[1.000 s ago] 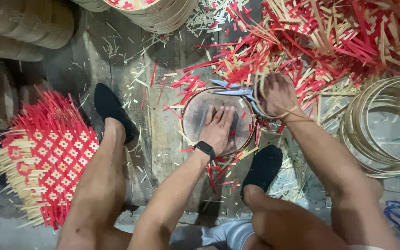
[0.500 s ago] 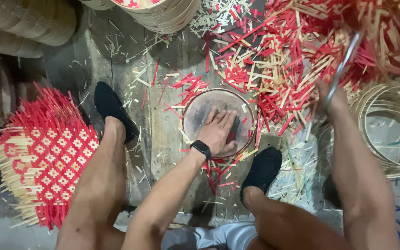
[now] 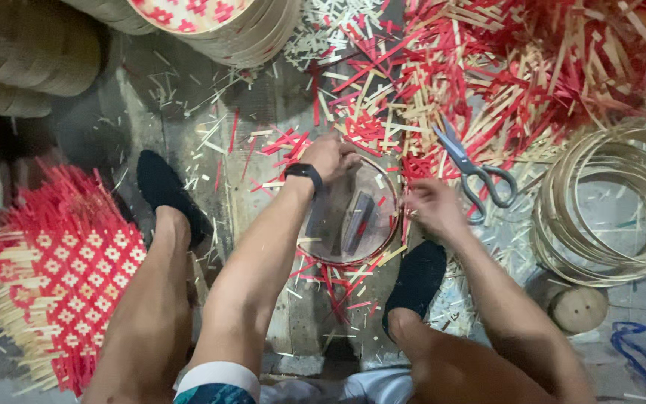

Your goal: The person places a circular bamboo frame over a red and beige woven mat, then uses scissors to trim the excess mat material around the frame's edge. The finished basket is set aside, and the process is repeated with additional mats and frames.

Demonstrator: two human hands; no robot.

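- Left hand (image 3: 332, 155), the one with the black watch (image 3: 304, 171), has its grip curled over the far rim of a round tray (image 3: 353, 217) sitting on the floor between the feet.
- Right hand (image 3: 429, 206) is at the tray's right edge, fingers loosely bent, touching the rim. Can't tell if it's actually pinching anything.
- Scissors (image 3: 472, 168) lie just beside that hand on red and tan strips (image 3: 532, 67).
- Woven red mat (image 3: 61, 269) way off left, bamboo hoops (image 3: 614, 209) on the right.
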